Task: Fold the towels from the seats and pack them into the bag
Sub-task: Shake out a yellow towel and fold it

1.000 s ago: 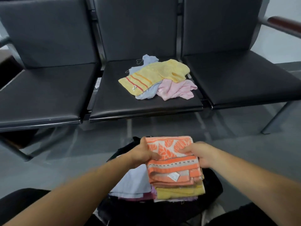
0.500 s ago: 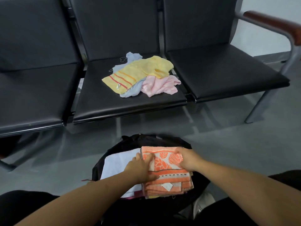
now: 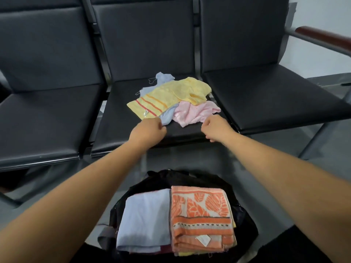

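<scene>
- The left hand point(image 3: 149, 130) hangs over the near edge of the middle seat point(image 3: 121, 130), its knuckles just beside the near corners of the yellow towel point(image 3: 171, 95) and the blue towel point(image 3: 167, 114). Its fingertips are hidden behind the back of the hand, so I cannot tell whether it grasps anything.
- The right hand point(image 3: 217, 128) is just right of and nearer than the pink towel point(image 3: 193, 112), fingers curled and empty.
- The three loose towels lie in a heap on the far right part of the middle seat: yellow on top, blue beneath it, pink at the near right.
- The bag point(image 3: 161, 179) stands open on the floor, near, between the forearms. In it an orange towel point(image 3: 201, 215) lies folded on the right and a folded pale towel point(image 3: 146, 219) on the left, touching side by side.
- A right seat point(image 3: 266, 95) and an armrest point(image 3: 322, 37) lie far right.
- Both hands are slightly blurred; darker and yellow cloth edges under the folded towels are too hidden to make out.
</scene>
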A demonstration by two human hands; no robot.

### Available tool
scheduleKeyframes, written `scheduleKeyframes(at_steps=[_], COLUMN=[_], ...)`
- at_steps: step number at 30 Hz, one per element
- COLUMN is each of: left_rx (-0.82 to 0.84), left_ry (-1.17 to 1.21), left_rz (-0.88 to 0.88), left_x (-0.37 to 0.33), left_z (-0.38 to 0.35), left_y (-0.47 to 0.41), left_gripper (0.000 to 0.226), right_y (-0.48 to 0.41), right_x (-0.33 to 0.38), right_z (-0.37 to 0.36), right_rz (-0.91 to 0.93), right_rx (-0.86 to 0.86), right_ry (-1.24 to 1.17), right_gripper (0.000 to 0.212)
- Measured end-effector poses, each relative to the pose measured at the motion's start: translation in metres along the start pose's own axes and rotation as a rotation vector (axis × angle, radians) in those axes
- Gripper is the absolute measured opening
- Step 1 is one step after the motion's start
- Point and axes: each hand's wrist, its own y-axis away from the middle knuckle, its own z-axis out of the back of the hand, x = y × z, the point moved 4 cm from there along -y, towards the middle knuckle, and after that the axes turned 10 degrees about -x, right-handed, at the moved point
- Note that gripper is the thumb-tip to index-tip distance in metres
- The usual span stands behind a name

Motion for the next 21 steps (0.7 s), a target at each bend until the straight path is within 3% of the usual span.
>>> scheduleKeyframes(at_steps=[3, 6, 9, 12, 14, 17, 21], left_rx=[-0.102, -0.168, -0.108, -0.071, -0.128, -0.224, -0.423], left_ry=[0.025, 0.017, 0.059, 0.055, 0.068, 0.037, 0.235], left_rz=[0.079, 0.094, 0.119, 0.103, 0.079, 0.009, -0.057], left_x=[0.029, 0.048, 0.064, 0.076, 0.083, 0.084, 0.072], left_z=[0.0, -0.009, -0.025, -0.039, -0.046, -0.04, 0.009], left_y=[-0.037, -0.066, -0.097, -0.118, -0.121, -0.117, -0.114], left_gripper=[0.026, 0.042, 0.05, 0.029, 0.03, 0.024, 0.021], right_y=[-0.025, -0.047, -0.071, -0.087, -0.096, -0.103, -0.099], right_x=[0.019, 0.03, 0.048, 0.067, 0.078, 0.089, 0.104], right_z=[0.008, -0.001, -0.019, -0.032, -0.042, -0.055, -0.056], right_rz=[0.104, 0.149, 0.249, 0.347, 0.406, 0.448, 0.522], right_rx=[-0.123, -0.201, -0.226, -0.352, -0.418, -0.375, -0.362], right_ry=[0.024, 0.025, 0.124, 0.338, 0.44, 0.44, 0.297], right_gripper=[0.011, 0.036, 0.047, 0.04, 0.038, 0.044, 0.057])
